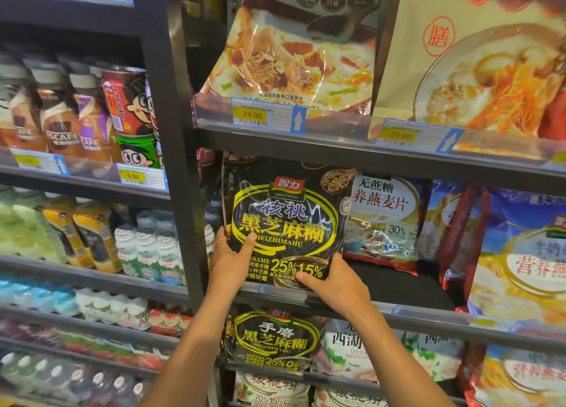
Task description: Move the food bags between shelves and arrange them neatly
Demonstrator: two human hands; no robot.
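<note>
Head view, nearest first: both hands are clamped on the black sesame bag (284, 222). The left hand (228, 265) grips its lower left edge and the right hand (337, 284) pinches its lower right corner, each with the thumb on the printed face. The bag stands upright straight ahead of them, long axis vertical, its bottom edge at the front lip of the middle shelf (398, 287). Neither hand is nearer. Further in, an oat bag (382, 219) stands just to its right, so I judge the next push goes straight back.
</note>
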